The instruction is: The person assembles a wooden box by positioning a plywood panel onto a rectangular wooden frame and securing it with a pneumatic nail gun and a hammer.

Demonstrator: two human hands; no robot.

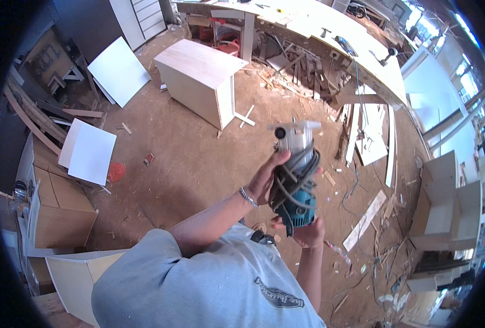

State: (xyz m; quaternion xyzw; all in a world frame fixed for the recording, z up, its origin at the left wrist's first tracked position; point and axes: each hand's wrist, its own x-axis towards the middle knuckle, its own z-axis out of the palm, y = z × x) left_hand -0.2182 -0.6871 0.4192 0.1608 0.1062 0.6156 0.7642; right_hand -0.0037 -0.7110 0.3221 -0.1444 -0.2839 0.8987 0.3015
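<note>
Between my two hands I hold a trim router, teal at the motor end and silver toward its clear base plate. Its dark power cord is wound in loops around the body. My left hand, with a chain bracelet at the wrist, grips the router's left side near the silver part. Under the teal end, my right hand supports it from below, and some of its fingers are hidden behind the tool. The base plate points away from me, up in the picture.
A wooden cabinet carcass stands on the dirt floor ahead. White panels lean at the left. A long workbench with tools spans the far side. Wood strips, offcuts and cables litter the right, near open cabinets.
</note>
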